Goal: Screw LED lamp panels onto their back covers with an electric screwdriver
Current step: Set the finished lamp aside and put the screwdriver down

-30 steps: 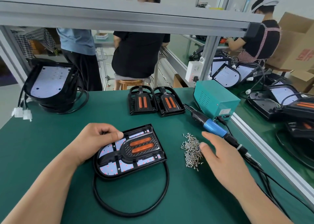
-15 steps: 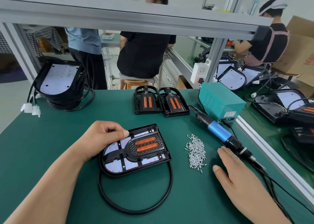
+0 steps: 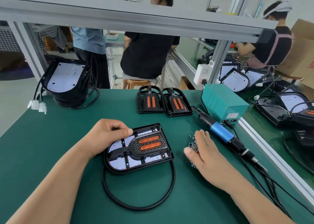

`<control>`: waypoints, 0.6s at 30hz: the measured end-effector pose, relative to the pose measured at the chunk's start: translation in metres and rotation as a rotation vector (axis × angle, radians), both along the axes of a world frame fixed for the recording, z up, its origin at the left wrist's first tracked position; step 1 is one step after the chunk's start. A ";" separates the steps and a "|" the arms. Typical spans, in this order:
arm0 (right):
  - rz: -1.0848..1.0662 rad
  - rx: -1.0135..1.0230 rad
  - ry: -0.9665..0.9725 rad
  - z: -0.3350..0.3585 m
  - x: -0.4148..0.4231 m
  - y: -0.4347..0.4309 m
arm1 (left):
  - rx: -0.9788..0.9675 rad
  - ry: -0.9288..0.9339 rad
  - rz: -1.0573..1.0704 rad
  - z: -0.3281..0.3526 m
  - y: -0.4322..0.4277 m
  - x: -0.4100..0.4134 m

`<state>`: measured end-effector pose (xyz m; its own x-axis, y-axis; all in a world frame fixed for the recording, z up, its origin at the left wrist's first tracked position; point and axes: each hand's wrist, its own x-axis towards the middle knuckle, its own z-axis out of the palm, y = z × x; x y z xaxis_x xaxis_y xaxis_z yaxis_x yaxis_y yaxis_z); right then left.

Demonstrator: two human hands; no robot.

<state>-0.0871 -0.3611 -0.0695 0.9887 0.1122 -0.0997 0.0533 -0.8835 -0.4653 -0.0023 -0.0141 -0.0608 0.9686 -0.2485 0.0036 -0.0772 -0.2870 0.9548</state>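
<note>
Bright, even indoor light, soft shadows, sharp centre, and wide-angle bending toward the frame's edges.

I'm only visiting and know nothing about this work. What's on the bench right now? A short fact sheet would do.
Job: screwing lamp panels to back covers
Left hand: fingers curled, thumb on the far left corner of the lamp
Right hand: fingers straight, over the screws
Screwdriver: lying untouched on the table, right of the screws
Cable: loops in front of the lamp
Farther back: two lamps side by side, teal box
</note>
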 end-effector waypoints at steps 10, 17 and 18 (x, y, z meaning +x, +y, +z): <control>0.102 -0.196 -0.079 0.000 0.035 0.012 | -0.012 0.002 0.007 0.001 0.000 -0.002; 0.102 -0.170 -0.122 -0.003 0.051 0.009 | 0.018 -0.014 0.004 0.000 0.001 0.000; 0.078 -0.163 -0.146 -0.002 0.049 0.010 | 0.018 -0.004 0.005 0.001 0.001 0.000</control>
<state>-0.0380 -0.3513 -0.0717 0.9829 0.1830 0.0206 0.1807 -0.9368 -0.2995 -0.0024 -0.0130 -0.0597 0.9698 -0.2441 0.0030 -0.0795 -0.3041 0.9493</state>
